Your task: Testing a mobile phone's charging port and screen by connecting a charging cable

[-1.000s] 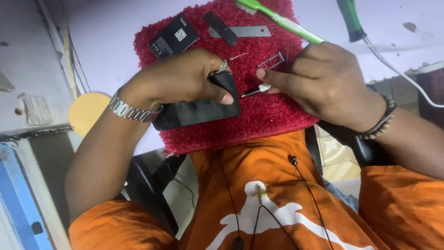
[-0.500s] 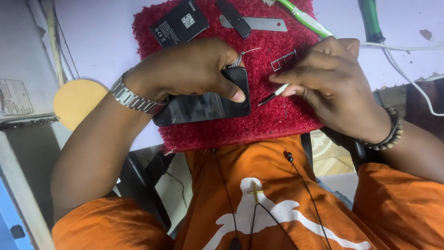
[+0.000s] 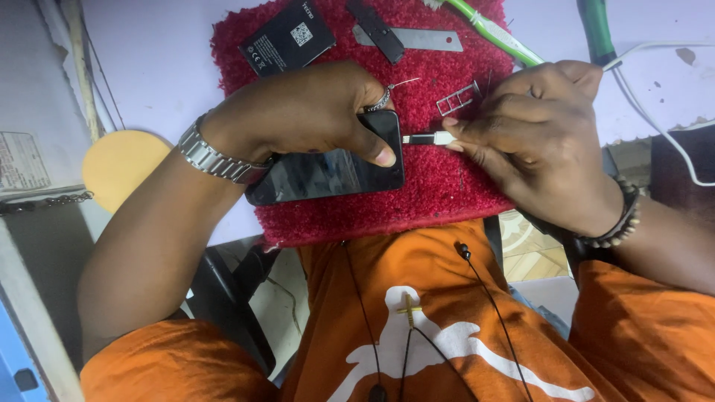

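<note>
Plugging a white charging plug [image 3: 430, 138] into the black smartphone [image 3: 328, 167] lying mid-mat on the red mat [image 3: 447, 186], the right hand [image 3: 532, 141] pinches the plug at the phone's 3 o'clock edge while the left hand [image 3: 298, 112] clamps the phone, so pushing it home likely calls for straight alignment.

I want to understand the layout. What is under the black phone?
The phone lies on a red mat. The left hand covers its upper part, so the mat there is hidden.
</note>
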